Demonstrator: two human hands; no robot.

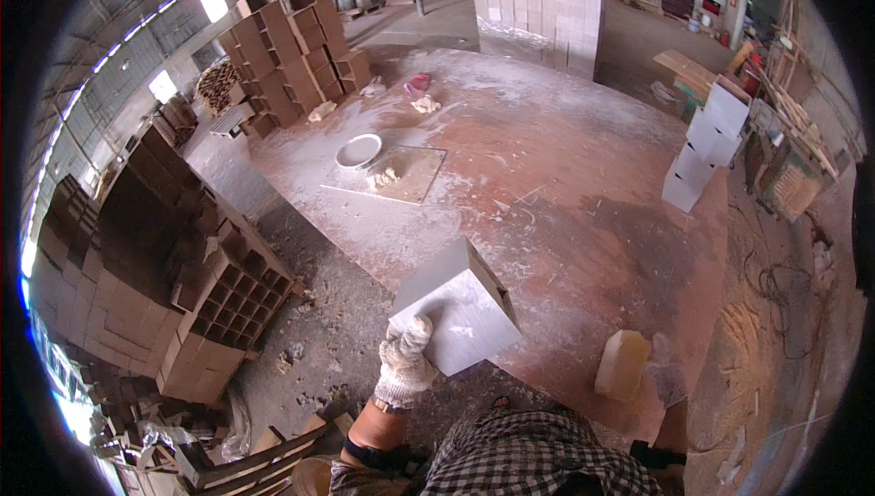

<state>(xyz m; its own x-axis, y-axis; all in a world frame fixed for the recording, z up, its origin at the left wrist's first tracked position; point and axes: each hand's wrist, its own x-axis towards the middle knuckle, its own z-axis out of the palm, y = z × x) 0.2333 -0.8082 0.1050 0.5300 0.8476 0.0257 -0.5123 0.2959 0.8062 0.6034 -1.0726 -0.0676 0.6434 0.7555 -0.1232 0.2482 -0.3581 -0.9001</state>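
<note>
Pale grey and chalky, the block (pixel 458 306) is sitting just below the middle of the head view, tilted on edge and held off the floor by the left hand (pixel 404 361) — a white knit glove is closing its fingers over the block's lower left corner, clamped on it. The right hand is not showing clearly; a sliver of arm is poking in at the lower right edge, so I cannot tell its grip. It looks like the carrying step is under way, and the next move is likely calling for a steadier two-handed hold, since one corner grip is bearing the whole weight. A yellowish jug (pixel 622 365) is standing on the dusty red floor (pixel 565 177) to the right of the block. White blocks (pixel 706 145) are leaning stacked at the upper right, brown compartmented bricks (pixel 292 49) are piling up at the upper left — and a white basin (pixel 358 150) is resting beside a flat board (pixel 401 174) at upper centre.
</note>
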